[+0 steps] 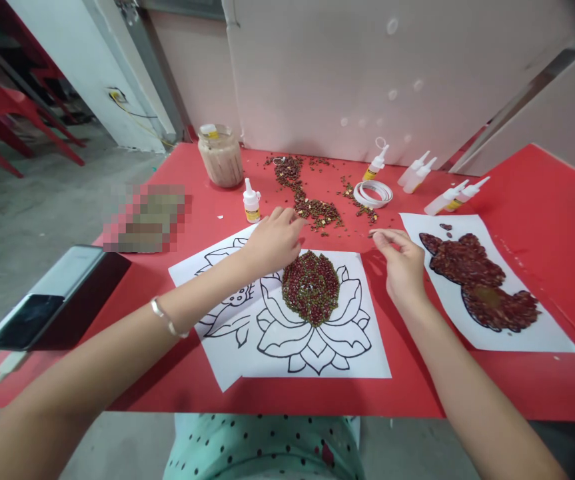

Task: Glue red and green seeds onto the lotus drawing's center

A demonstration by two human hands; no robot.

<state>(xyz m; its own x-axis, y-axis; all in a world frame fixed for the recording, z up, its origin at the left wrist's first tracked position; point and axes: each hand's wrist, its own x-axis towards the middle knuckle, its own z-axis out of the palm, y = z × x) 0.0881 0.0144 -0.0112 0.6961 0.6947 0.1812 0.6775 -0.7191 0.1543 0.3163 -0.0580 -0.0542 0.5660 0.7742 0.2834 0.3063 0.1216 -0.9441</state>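
Item: seed picture (pixel 311 287), laid on desk (pixel 517 190).
Fingers of left hand (pixel 272 241) are spread on seed pile (pixel 320 213); those of right hand (pixel 403 265) are pinched together.

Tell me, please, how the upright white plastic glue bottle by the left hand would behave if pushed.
Tall and narrow, the white plastic glue bottle would probably tip rather than slide. It looks light, and its round body might roll once down.
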